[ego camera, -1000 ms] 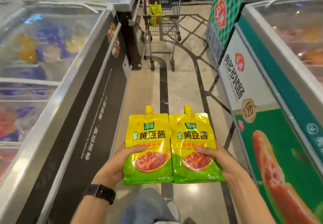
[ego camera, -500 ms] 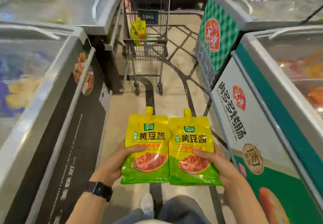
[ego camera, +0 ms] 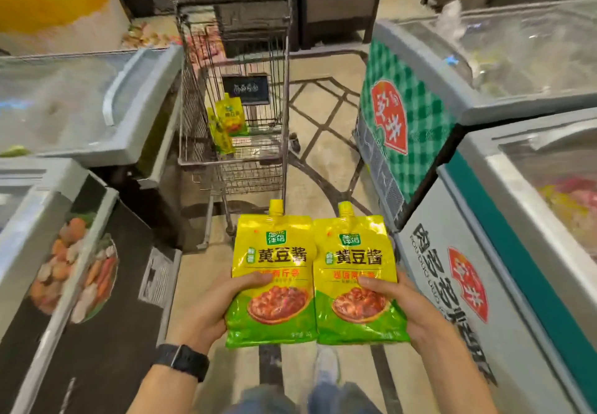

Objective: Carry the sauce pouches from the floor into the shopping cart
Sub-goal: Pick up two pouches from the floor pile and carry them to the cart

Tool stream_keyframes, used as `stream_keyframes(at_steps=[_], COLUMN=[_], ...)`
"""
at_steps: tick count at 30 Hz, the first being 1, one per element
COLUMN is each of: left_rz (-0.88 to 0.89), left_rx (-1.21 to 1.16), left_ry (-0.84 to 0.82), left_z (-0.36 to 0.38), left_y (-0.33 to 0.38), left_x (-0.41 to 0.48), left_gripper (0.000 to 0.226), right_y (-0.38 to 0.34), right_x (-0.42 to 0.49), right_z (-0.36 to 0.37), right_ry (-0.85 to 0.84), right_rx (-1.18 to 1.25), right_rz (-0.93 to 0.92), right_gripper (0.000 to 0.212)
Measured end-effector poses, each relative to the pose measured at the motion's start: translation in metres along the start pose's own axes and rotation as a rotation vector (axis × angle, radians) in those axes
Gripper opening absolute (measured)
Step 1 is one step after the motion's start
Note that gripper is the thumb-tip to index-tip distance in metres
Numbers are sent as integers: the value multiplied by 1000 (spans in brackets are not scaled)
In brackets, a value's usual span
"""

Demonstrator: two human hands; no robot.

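I hold two yellow-green sauce pouches side by side in front of me, spouts pointing away. My left hand grips the left pouch at its lower edge, thumb on its face. My right hand grips the right pouch the same way. The wire shopping cart stands just ahead in the aisle, its near end a short way beyond the spouts. Two more pouches of the same kind lean inside the cart's basket.
Chest freezers line both sides of the aisle: a black-fronted freezer and a grey freezer on the left, a green-checked freezer and a white-and-teal freezer on the right. My shoe shows on the tiled floor.
The cart has come much closer and larger in view as I walked up the aisle. Both hands keep the same grip on the pouches.
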State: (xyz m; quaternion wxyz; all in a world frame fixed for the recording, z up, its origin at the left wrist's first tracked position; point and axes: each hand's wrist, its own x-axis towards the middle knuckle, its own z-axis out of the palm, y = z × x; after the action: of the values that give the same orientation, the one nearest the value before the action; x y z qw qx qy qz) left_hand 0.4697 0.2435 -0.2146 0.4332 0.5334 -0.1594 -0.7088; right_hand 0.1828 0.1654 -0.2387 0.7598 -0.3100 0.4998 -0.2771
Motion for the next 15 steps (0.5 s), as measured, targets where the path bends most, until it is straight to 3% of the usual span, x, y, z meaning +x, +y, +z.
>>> stream_keyframes(at_steps=[3, 7, 15], left_rz=[59, 143, 167], left_rx=[-43, -52, -94], left_ry=[5, 52, -6], left_z=[15, 27, 17], left_y=[48, 116, 247], left_x=[53, 124, 287], left_gripper=[83, 108, 93], right_y=[-62, -134, -257], right_x=[59, 136, 302], right_z=[-2, -3, 13], right_ry=[6, -13, -20], right_rx=[-67, -95, -91], right_rz=[-26, -42, -11], right_gripper=[117, 118, 124])
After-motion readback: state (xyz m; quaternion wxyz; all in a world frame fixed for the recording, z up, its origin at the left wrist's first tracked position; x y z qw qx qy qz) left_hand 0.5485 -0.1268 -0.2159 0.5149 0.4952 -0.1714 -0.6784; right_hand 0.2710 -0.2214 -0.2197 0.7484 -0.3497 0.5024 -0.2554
